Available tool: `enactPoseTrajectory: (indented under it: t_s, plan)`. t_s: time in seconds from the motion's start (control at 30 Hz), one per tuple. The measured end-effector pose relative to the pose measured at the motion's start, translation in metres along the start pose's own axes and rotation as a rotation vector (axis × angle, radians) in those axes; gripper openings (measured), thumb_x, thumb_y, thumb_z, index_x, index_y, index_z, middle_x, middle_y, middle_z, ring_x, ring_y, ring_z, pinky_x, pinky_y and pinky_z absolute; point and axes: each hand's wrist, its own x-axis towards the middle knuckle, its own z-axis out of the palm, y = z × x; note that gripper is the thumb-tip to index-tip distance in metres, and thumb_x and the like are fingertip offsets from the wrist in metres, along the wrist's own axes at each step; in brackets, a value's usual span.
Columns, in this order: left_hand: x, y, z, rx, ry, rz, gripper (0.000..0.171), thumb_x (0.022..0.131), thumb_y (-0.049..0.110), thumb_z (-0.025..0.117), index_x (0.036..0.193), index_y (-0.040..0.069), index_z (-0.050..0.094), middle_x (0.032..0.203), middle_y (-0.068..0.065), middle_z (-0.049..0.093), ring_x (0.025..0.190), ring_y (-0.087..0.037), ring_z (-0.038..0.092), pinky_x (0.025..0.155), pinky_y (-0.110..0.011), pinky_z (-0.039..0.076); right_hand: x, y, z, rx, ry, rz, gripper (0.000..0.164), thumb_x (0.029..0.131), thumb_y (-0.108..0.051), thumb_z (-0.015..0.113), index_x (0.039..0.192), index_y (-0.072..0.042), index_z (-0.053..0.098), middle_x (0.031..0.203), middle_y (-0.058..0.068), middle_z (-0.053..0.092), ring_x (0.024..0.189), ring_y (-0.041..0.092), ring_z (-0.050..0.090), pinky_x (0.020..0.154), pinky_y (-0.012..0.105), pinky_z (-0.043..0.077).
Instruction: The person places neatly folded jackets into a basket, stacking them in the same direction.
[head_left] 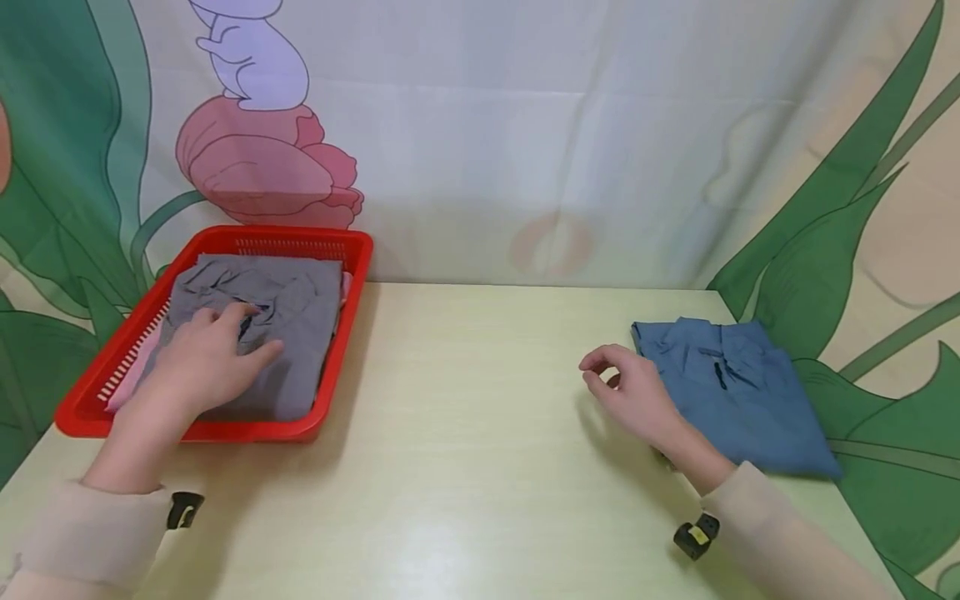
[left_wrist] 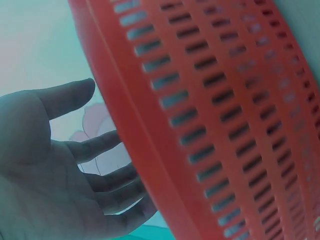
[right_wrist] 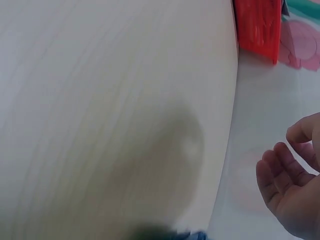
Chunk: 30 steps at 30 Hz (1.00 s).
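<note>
While one left hand [head_left: 204, 360] reaches over the single red basket [head_left: 258, 431] at ten o'clock on the table [head_left: 465, 483], its fingers are relaxed and grip nothing; whether they touch the one grey folded garment [head_left: 303, 358] below is unclear. Pink cloth [head_left: 138, 367] shows beneath that garment, its piece count hidden. At three o'clock lies one blue folded garment [head_left: 750, 417]; one right hand [head_left: 637, 398] hovers at its nine o'clock side, loosely curled, grasping nothing. Two black wrist devices [head_left: 696, 535] show, one per arm.

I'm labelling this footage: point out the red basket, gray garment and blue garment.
Red basket [head_left: 251, 431], head view: front rim.
Gray garment [head_left: 294, 332], head view: cloth near middle.
Blue garment [head_left: 737, 410], head view: cloth near middle.
</note>
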Motion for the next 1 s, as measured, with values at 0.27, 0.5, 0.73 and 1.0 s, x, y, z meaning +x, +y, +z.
enactPoseTrajectory:
  t_s: [0.27,0.5,0.73,1.0]
  plan:
    - [-0.006,0.022,0.016,-0.022,-0.035,0.029,0.078,0.098,0.043,0.065,0.154,-0.003,0.034,0.143,-0.04,0.032,0.127,-0.06,0.032,0.095,-0.079,0.037,-0.023,0.042,-0.034,-0.161,0.142,0.061,0.021,0.098,-0.004,0.062,0.118,0.002,0.066,0.131,0.025,0.058,0.124,0.046,0.052,0.098,0.062,0.041]
    - [-0.008,0.036,0.031,-0.031,-0.017,0.091,0.073,0.1,0.045,0.061,0.153,0.0,0.038,0.144,-0.038,0.034,0.129,-0.059,0.034,0.097,-0.08,0.034,-0.039,0.083,-0.074,-0.298,0.137,0.174,0.045,0.1,-0.009,0.058,0.137,0.015,0.048,0.145,0.041,0.039,0.137,0.059,0.032,0.107,0.073,0.026]
    - [-0.007,0.039,0.043,-0.03,-0.016,0.1,0.076,0.101,0.045,0.06,0.155,-0.002,0.034,0.147,-0.039,0.03,0.132,-0.06,0.031,0.098,-0.079,0.035,-0.054,0.123,-0.1,-0.412,0.079,0.428,0.064,0.103,-0.026,0.056,0.146,0.016,0.035,0.152,0.045,0.019,0.143,0.062,0.011,0.1,0.088,0.005]
    - [-0.007,0.039,0.054,-0.031,-0.007,0.114,0.072,0.103,0.041,0.058,0.154,-0.004,0.034,0.147,-0.04,0.029,0.131,-0.06,0.032,0.099,-0.079,0.033,-0.061,0.142,-0.095,-0.381,-0.069,0.573,0.075,0.107,-0.042,0.041,0.149,0.018,0.026,0.152,0.048,0.009,0.141,0.065,0.008,0.099,0.088,0.01]
